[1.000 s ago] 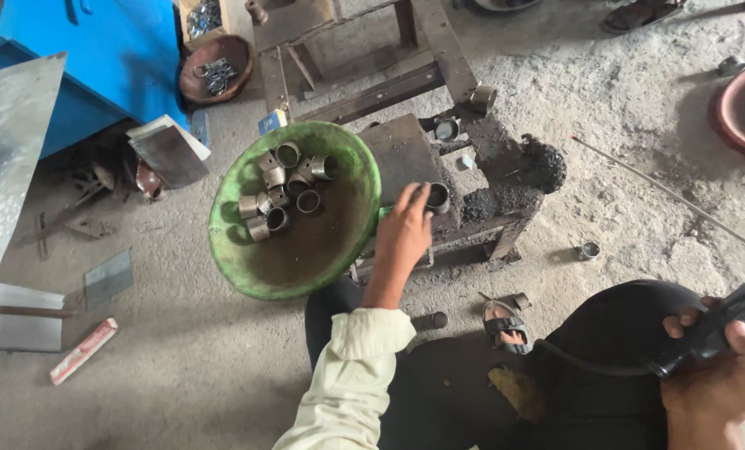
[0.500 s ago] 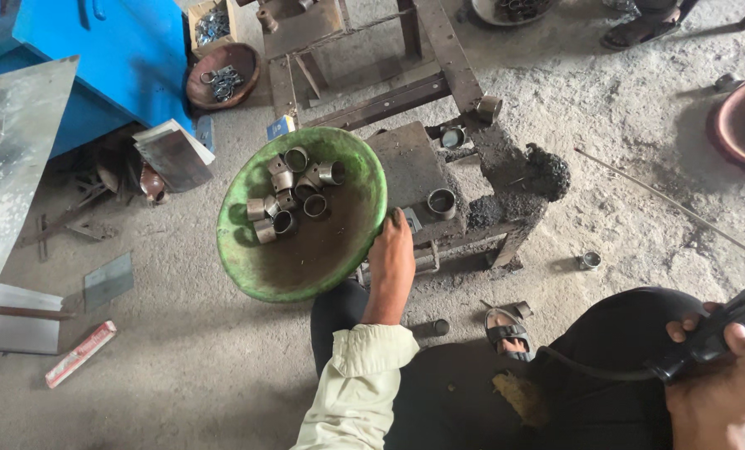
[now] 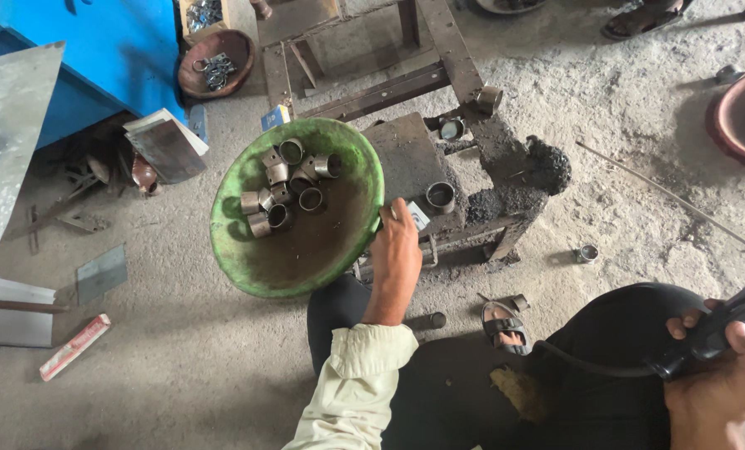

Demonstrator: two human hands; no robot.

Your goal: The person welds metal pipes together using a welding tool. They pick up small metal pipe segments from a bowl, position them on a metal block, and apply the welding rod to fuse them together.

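A green bowl (image 3: 306, 258) holding several short metal rings (image 3: 282, 187) leans against a dark metal stand (image 3: 406, 154). My left hand (image 3: 397, 254), in a pale sleeve, is at the bowl's right rim with its fingers curled over the edge. One metal ring (image 3: 440, 197) sits on the stand just right of my fingertips, apart from them. Another ring (image 3: 451, 127) lies further back on the stand. My right hand (image 3: 722, 375), at the bottom right, grips a black tool handle (image 3: 727, 321) with a black cable running left over my dark trousers.
A blue machine (image 3: 97, 50) and a brown bowl of metal parts (image 3: 216, 62) are at the back left. A metal sheet (image 3: 5, 142) and flat plates lie on the left. A reddish basin (image 3: 743, 117) stands at the right. A loose ring (image 3: 587, 252) lies on the gritty floor.
My left hand has drawn back from the ring on the stand, leaving it there, and come to the green bowl's rim. My right hand has kept its hold on the tool.
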